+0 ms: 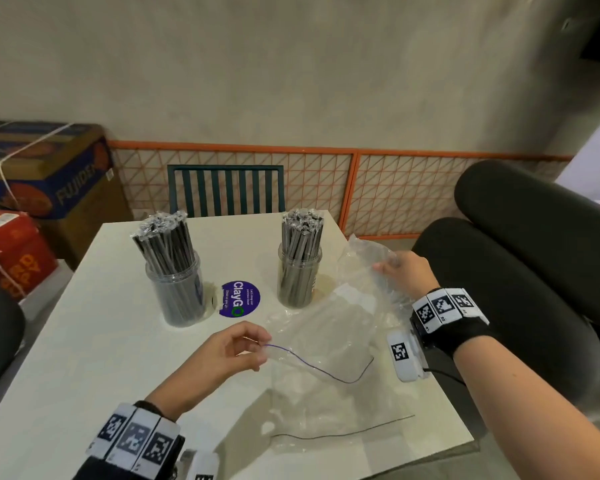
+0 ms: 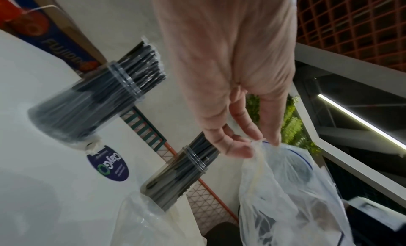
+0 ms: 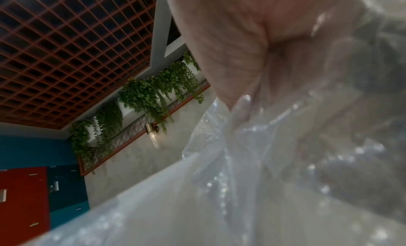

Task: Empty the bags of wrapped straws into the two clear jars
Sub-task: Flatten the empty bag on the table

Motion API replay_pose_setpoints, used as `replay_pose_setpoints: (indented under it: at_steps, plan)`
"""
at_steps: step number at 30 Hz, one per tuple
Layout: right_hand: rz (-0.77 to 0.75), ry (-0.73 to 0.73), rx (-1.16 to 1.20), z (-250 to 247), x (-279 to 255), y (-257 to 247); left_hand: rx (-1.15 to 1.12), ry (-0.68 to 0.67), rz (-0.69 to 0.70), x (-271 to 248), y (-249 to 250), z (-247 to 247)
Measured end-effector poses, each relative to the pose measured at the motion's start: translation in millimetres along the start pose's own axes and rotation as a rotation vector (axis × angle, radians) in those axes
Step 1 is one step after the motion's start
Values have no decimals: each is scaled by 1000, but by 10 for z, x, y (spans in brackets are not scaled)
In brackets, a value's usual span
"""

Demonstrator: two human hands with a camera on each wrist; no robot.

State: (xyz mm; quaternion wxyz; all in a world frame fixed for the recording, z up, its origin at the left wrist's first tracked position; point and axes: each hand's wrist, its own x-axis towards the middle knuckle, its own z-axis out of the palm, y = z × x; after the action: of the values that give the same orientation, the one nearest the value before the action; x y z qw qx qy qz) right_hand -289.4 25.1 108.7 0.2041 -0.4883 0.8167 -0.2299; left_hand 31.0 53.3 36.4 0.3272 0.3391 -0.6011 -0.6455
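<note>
Two clear jars stand on the white table [image 1: 94, 341], both packed with upright wrapped dark straws: the left jar [image 1: 179, 292] [image 2: 83, 109] and the right jar [image 1: 298, 282] [image 2: 180, 176]. An empty clear bag [image 1: 326, 341] [image 2: 285, 189] with a blue zip line stretches in front of the right jar. My left hand [image 1: 260, 344] [image 2: 257, 145] pinches its near-left edge. My right hand [image 1: 387, 266] [image 3: 230, 41] grips crumpled clear plastic [image 3: 263, 162] at the far right; it looks like the same bag. No straws show inside it.
A second empty clear bag [image 1: 326, 420] lies flat near the table's front edge. A round purple sticker [image 1: 239, 299] sits between the jars. A green slatted chair [image 1: 226, 190] stands behind the table, cardboard boxes [image 1: 42, 168] to the left, dark-clad legs [image 1: 516, 271] to the right.
</note>
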Motion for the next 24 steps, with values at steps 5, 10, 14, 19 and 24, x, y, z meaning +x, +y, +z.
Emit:
replay_pose_setpoints:
  at_steps: [5,10,14,19,24]
  plan:
    - [5,-32,12,18,1,3,239,63,85,10,63,162]
    - [8,-66,17,50,24,108,616,551,361,62,8,153]
    - [-13,-16,-31,37,19,143,644,750,334,71,-82,101]
    - [-281,-177,-13,20,-116,-10,411,358,10,143,-63,69]
    - [-595,-299,-54,193,-353,-471,227,54,-183,495,155,445]
